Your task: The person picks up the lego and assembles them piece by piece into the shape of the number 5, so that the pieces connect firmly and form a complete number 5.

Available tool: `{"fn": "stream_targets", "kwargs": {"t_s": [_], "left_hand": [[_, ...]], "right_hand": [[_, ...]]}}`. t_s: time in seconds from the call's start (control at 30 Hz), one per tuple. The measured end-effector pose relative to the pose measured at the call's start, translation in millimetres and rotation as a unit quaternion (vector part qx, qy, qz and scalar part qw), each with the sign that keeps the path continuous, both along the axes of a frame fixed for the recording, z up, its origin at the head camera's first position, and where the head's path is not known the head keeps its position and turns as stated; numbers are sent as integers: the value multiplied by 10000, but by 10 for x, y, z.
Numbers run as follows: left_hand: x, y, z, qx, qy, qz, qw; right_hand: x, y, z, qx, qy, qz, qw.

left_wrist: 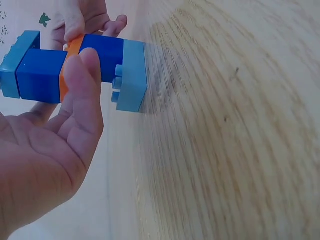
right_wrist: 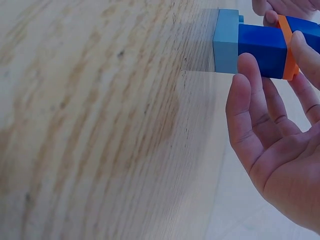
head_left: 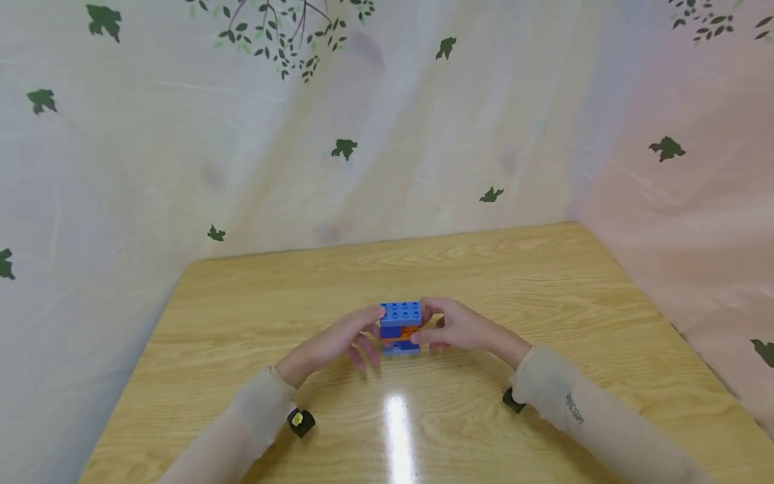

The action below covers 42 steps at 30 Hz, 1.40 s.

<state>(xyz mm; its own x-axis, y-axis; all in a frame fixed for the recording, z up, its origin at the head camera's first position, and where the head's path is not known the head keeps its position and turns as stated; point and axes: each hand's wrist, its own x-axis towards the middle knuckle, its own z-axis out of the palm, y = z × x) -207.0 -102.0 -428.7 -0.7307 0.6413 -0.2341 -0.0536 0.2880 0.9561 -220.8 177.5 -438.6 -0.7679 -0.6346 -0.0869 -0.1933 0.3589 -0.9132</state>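
Note:
A stack of toy building blocks (head_left: pixel 400 314) stands upright on the table between both hands. Its bottom block (left_wrist: pixel 134 77) is light blue with bare studs at one side. Above come a dark blue block (right_wrist: pixel 262 52), a thin orange block (right_wrist: pixel 289 57), more dark blue, and a light blue studded block (left_wrist: pixel 12 72) on top. From the left, the left hand (head_left: pixel 338 337) holds the stack, fingertips at its orange and dark blue middle. The right hand (head_left: pixel 464 327) grips the opposite side, thumb on the orange block and lower fingers loosely bent.
The wooden table (head_left: pixel 272 289) stretches around the stack, with a bright reflection in front. A pale cloth (head_left: pixel 411 188) with leaf and bird prints hangs behind the table and along its sides. Small black wrist devices (head_left: pixel 300 422) sit under both sleeves.

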Motion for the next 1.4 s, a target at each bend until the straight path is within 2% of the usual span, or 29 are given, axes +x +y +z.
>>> {"fn": "stream_targets", "kwargs": {"t_s": [0.23,0.4,0.67,1.17,1.4], "left_hand": [[19,54,52,-79,169,216,9996],[14,63,45,-137,191,328,9992],[-16,74,9,-239,-127,451,9986],[-26,125,81,-214,-235,528,9981],[-35,127,67,-68,-390,612,9973]], "right_hand": [[6,-6,13,-39,-11,7,10000],[-2,-7,1,10,13,5,10000],[-6,-13,-29,-43,-49,66,10000],[-5,-1,-15,-22,-111,13,9999],[-14,-6,-16,-44,-87,24,9999]]}}
